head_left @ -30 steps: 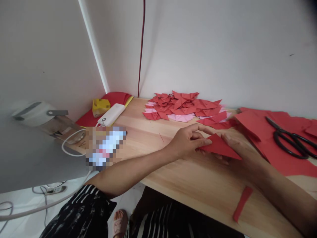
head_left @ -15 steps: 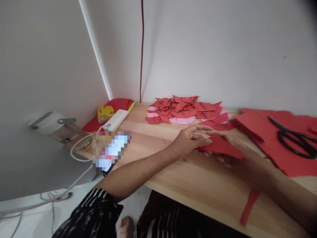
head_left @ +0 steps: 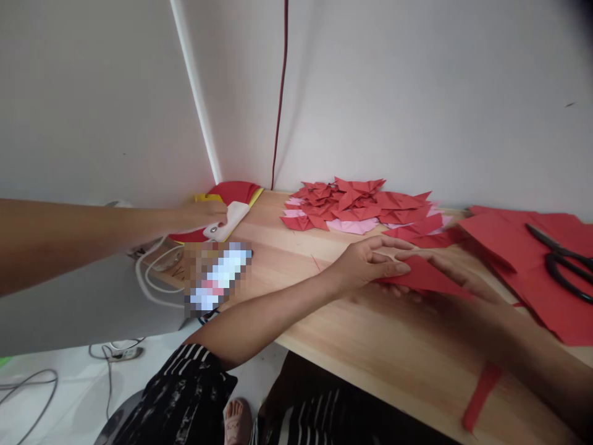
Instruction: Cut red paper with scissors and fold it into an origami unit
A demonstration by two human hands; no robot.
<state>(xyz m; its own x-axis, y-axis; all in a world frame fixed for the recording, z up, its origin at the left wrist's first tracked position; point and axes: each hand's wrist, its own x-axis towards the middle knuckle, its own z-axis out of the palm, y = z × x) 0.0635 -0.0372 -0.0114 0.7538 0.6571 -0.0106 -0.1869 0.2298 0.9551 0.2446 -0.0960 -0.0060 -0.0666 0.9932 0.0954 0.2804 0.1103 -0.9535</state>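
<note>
A folded red paper triangle (head_left: 428, 278) lies low over the wooden table (head_left: 361, 334). My left hand (head_left: 370, 262) pinches its left corner, thumb and fingers closed on the edge. My right hand (head_left: 456, 278) comes in from the right and grips the other side, with a finger on top and the others under the paper. A pile of folded red and pink paper pieces (head_left: 356, 207) sits just behind my hands against the wall.
Another person's arm reaches in from the left; its hand (head_left: 206, 213) touches a white power bank (head_left: 231, 219) on a red and yellow sheet. A pixelated phone (head_left: 217, 278) lies near the table's left edge. Red sheets (head_left: 528, 259), black scissors (head_left: 563, 262) and a red strip (head_left: 482, 392) lie right.
Another person's arm has come in from the left and reached the power bank. My hands have stayed on the red triangle, pressing it lower; the view has shifted slightly.
</note>
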